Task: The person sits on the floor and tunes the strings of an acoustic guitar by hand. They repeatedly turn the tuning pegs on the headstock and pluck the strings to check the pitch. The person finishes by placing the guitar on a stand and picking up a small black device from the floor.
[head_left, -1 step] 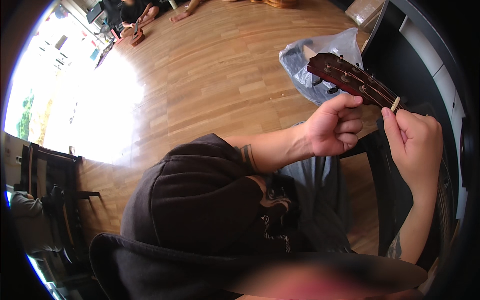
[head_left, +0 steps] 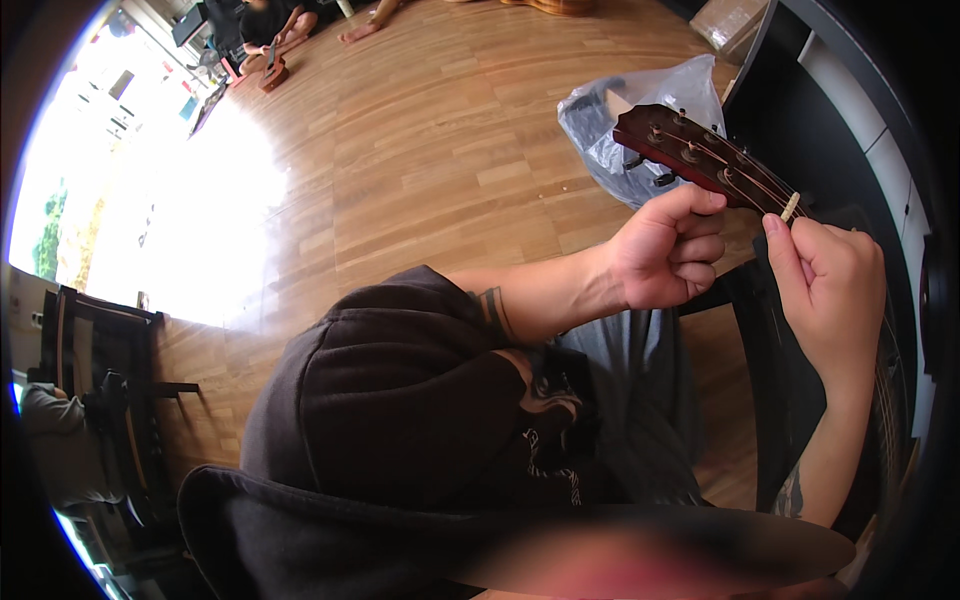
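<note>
A dark reddish-brown guitar headstock with several tuning pegs points to the upper left, strings running from its posts across a pale nut. My left hand is closed just below the headstock, its bent forefinger and thumb at the lower edge. What its curled fingers hold, if anything, is hidden. My right hand is closed beside the nut, thumb tip pressed toward the forefinger; I cannot make out what lies in that pinch. More guitar strings run down beyond my right forearm, and my arm hides much of the neck.
A clear plastic bag lies on the wooden floor behind the headstock. A dark cabinet rises close on the right, with a cardboard box beyond. Far left, a person sits with a small guitar. A black chair stands at left.
</note>
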A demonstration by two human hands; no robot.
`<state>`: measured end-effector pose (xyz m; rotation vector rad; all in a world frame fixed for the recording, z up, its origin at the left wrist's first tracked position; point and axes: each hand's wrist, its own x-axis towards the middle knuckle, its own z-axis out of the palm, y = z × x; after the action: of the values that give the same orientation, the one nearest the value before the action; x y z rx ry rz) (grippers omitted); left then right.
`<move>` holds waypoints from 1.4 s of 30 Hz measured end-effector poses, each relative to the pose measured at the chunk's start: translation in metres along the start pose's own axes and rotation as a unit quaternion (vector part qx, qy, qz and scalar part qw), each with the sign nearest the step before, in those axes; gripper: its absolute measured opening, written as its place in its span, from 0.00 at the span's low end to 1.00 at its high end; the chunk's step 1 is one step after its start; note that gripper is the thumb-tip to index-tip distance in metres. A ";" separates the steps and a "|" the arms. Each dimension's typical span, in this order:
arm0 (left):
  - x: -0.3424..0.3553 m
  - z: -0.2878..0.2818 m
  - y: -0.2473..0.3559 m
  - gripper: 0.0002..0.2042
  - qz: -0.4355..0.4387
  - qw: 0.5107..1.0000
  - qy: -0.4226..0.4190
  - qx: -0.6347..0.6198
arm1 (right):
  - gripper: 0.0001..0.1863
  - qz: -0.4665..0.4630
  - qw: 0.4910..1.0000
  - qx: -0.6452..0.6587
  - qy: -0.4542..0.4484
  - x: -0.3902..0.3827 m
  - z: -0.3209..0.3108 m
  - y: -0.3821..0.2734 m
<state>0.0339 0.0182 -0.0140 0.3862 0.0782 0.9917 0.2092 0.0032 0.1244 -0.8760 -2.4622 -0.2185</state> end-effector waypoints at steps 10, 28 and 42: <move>-0.002 -0.019 -0.015 0.23 -0.115 0.936 -0.223 -0.245 | 0.22 0.010 1.000 0.008 0.001 0.000 0.000 -0.001; -0.005 -0.023 -0.008 0.16 -0.117 0.945 -0.204 -0.225 | 0.23 0.008 1.000 -0.002 0.008 0.001 0.001 -0.001; -0.012 -0.003 -0.011 0.17 -0.070 0.977 -0.121 -0.160 | 0.22 0.003 1.000 0.001 0.011 0.001 0.001 -0.002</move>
<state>0.0355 0.0040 -0.0216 0.1995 -0.2685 0.7957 0.2068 0.0026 0.1243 -0.8754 -2.4394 -0.2212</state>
